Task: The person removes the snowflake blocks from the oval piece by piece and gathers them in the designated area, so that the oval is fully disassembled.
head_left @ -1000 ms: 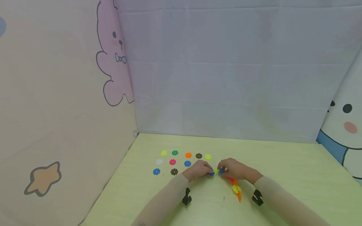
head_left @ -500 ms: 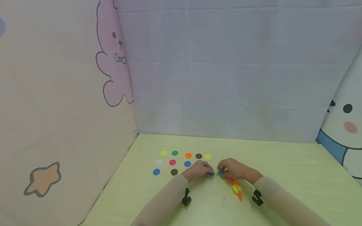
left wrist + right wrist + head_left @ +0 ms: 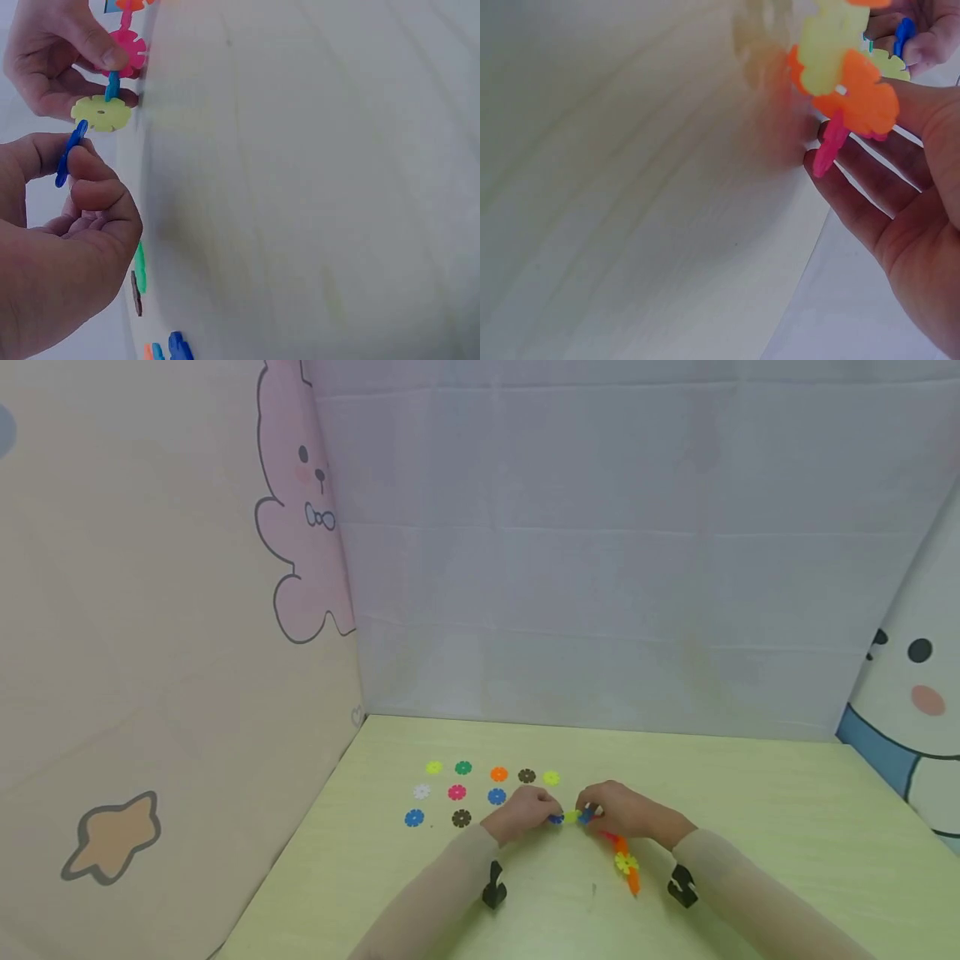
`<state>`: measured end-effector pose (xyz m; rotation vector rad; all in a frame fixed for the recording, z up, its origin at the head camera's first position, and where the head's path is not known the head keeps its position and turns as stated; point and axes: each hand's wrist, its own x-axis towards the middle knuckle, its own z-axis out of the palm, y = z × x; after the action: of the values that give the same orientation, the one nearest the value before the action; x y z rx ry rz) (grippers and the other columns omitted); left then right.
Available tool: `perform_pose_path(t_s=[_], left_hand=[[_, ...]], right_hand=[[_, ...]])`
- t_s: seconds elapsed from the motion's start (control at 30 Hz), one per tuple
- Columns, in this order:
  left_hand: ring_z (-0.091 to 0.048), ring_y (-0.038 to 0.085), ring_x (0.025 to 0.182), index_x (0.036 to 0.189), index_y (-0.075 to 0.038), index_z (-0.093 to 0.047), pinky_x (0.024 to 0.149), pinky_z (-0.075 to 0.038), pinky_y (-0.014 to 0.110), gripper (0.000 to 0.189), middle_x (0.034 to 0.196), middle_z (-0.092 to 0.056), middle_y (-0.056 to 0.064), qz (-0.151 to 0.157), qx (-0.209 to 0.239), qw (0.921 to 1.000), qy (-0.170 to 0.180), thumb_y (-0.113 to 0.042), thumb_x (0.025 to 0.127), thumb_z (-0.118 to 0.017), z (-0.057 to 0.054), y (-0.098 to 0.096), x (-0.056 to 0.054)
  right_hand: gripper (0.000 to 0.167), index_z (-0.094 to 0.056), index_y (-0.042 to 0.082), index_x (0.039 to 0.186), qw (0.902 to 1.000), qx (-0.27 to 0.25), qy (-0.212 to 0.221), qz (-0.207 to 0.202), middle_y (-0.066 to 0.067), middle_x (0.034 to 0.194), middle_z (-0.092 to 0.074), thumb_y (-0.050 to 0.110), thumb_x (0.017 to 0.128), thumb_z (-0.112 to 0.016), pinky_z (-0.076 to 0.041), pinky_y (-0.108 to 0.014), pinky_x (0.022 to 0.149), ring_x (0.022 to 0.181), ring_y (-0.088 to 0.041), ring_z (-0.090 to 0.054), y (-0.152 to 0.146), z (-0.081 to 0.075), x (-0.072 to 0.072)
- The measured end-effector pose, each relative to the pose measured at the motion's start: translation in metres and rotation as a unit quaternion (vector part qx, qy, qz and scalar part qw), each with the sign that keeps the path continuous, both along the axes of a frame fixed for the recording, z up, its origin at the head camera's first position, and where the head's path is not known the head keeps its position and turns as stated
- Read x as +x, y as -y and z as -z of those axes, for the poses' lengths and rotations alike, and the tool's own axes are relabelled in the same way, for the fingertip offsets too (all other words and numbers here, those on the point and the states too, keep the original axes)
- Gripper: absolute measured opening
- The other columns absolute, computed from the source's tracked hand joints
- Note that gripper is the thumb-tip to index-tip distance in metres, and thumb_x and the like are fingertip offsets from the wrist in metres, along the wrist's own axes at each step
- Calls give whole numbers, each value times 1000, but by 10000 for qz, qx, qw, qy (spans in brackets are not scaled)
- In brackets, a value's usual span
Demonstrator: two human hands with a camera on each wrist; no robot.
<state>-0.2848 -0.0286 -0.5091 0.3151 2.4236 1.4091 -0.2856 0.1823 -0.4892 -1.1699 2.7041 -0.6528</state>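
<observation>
My left hand [image 3: 525,811] pinches a dark blue notched disc [image 3: 71,154] between thumb and fingers. Its edge meets a yellow snowflake disc [image 3: 102,112], seen in the left wrist view; whether the two slot together I cannot tell. The yellow one joins a lighter blue disc [image 3: 112,85], which my right hand [image 3: 618,807] grips together with the pink disc [image 3: 129,52] behind it. From there the linked chain runs toward me through another pink disc [image 3: 829,145], an orange disc [image 3: 859,97] and a second yellow disc [image 3: 626,863]. Fingers partly hide the joints.
Several loose snowflake discs lie in rows left of and beyond my left hand, among them white [image 3: 422,792], pink [image 3: 457,792], brown [image 3: 461,818] and green [image 3: 463,767] ones. The pale wooden table [image 3: 787,827] meets a light curtain [image 3: 600,568] at the back.
My left hand and the dark blue disc have shifted very slightly left. The right hand stays nearly in place, and the chain's near end has swung a little.
</observation>
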Motion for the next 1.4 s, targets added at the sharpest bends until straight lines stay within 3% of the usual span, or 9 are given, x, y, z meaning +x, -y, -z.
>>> perform_pose_path(t_s=[0.2,0.5,0.7,0.97,1.4], left_hand=[[-59,13,78,96,-5,-70,72,-50,29,16,90,-64,-1,144,231,9996,-66,-19,88,-66,-11,16,-6],[-65,19,75,94,-7,-63,68,-51,35,17,86,-67,2,-132,69,9996,-249,-17,85,-71,-17,33,-9],[-65,18,74,96,-5,-64,68,-52,34,15,83,-65,3,210,-46,9995,-243,-11,84,-71,-15,44,-9],[-61,15,75,96,-12,-69,68,-50,31,12,87,-66,-1,761,-674,9948,-99,-11,84,-70,-14,51,-2],[-58,15,72,94,-8,-68,64,-50,28,13,82,-63,0,799,-902,9926,-172,-4,82,-71,-11,48,2]], right_hand=[[16,-66,9,99,10000,30,42,48,2,97,-65,6,84,-70,-52,-34,77,86,-15,-63,-1,0,-1],[15,-66,11,96,9998,21,140,104,4,95,-65,6,83,-71,-52,-34,77,86,-14,-62,-2,1,-2],[15,-65,11,97,9997,36,146,168,3,96,-65,6,83,-71,-52,-35,77,86,-15,-62,-1,2,-1],[16,-65,12,96,9995,82,137,279,4,96,-65,7,83,-71,-52,-35,77,86,-16,-63,1,1,0],[16,-66,11,96,9990,71,209,396,2,96,-65,6,83,-71,-52,-38,79,87,-19,-63,5,-2,3]])
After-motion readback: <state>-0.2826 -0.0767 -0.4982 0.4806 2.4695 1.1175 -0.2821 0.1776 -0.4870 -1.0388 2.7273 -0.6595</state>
